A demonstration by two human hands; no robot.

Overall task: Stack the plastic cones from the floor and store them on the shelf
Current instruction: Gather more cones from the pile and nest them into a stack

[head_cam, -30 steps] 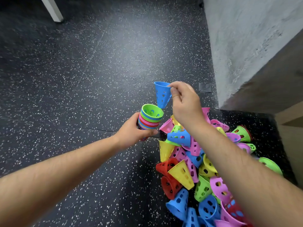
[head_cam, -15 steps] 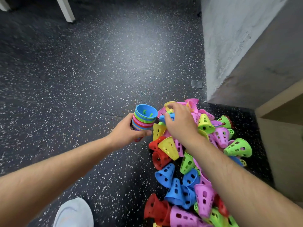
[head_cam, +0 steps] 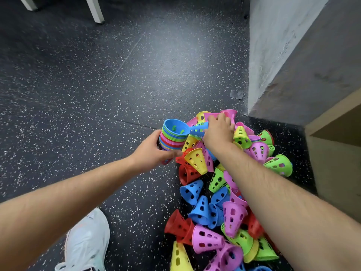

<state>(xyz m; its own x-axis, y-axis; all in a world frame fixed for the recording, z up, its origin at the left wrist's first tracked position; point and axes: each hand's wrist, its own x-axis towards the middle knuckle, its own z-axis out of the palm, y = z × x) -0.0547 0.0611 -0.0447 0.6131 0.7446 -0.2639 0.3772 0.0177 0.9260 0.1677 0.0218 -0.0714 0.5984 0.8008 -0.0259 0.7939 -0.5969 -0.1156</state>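
My left hand (head_cam: 153, 152) grips a stack of nested cones (head_cam: 172, 136) with a blue one on top, held just left of the pile. A pile of perforated cones (head_cam: 224, 202) in blue, pink, yellow, green and red lies on the dark floor. My right hand (head_cam: 218, 133) reaches over the far end of the pile. Its thumb and curled fingers close on the rim of a pink cone (head_cam: 212, 115). A blue cone (head_cam: 197, 130) lies just under that hand, beside the stack. My right forearm hides part of the pile.
A grey concrete wall (head_cam: 293, 55) rises at the right, with a wooden shelf unit (head_cam: 336, 153) beside the pile. Speckled black floor (head_cam: 97, 94) spreads left and ahead. Two white legs (head_cam: 95, 10) stand at the far left. My white shoe (head_cam: 88, 243) is near the bottom.
My right hand dropped the blue cone onto the stack, then moved down into the pile and on to its far edge. My left hand kept holding the stack.
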